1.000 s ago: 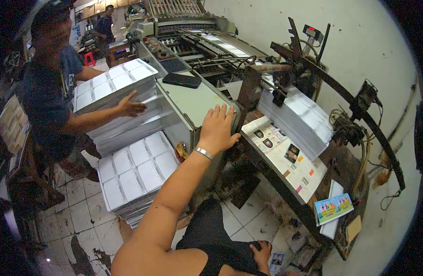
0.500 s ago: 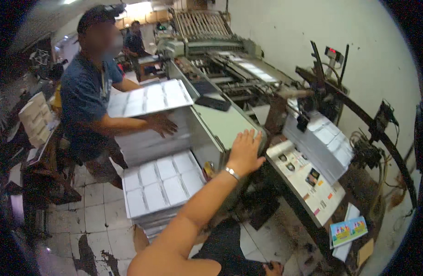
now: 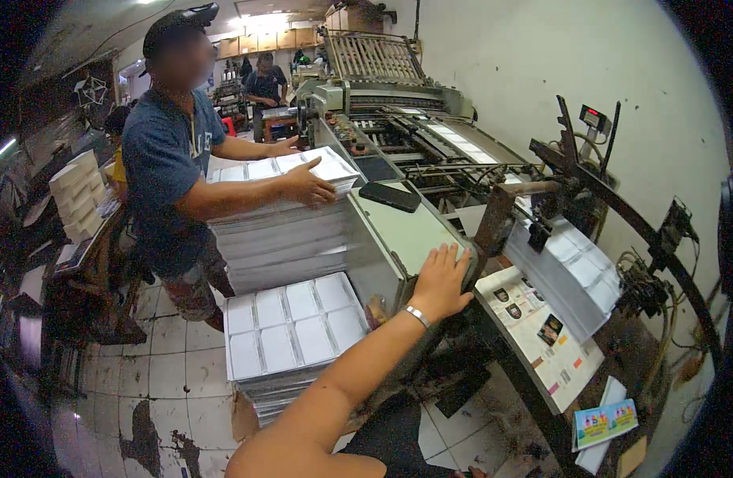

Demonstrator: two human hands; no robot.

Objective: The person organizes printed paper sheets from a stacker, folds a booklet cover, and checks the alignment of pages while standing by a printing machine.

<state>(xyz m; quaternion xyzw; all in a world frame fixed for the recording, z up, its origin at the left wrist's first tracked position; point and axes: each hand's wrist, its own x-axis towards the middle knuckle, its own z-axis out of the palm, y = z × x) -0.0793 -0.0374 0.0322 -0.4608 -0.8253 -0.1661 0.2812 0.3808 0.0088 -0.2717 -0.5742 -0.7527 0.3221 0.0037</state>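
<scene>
My left hand [image 3: 444, 280], with a metal band at the wrist, rests palm down and fingers spread on the pale green top [image 3: 406, 231] of a machine cabinet. It holds nothing. Beyond its fingertips a dark phone [image 3: 389, 196] lies on that top. Only a sliver of my right hand [image 3: 471, 473] shows at the lower edge, its fingers hidden. Left of my forearm stands a lower stack of white printed sheets [image 3: 294, 323]. Behind it, a co-worker in a blue shirt has both hands at the top of a taller paper stack [image 3: 282, 247].
A long printing machine [image 3: 398, 99] runs along the wall. To the right, a paper pile [image 3: 569, 267] leans above a slanted board with printed sheets [image 3: 534, 331]. Colourful printed cards [image 3: 605, 422] lie near the lower right. Another person sits far back. The tiled floor [image 3: 163, 374] is stained.
The co-worker's near hand has risen from the stack's side to its top, and the tilted top sheets now lie lower. My left hand stays on the cabinet; my right hand has mostly left view.
</scene>
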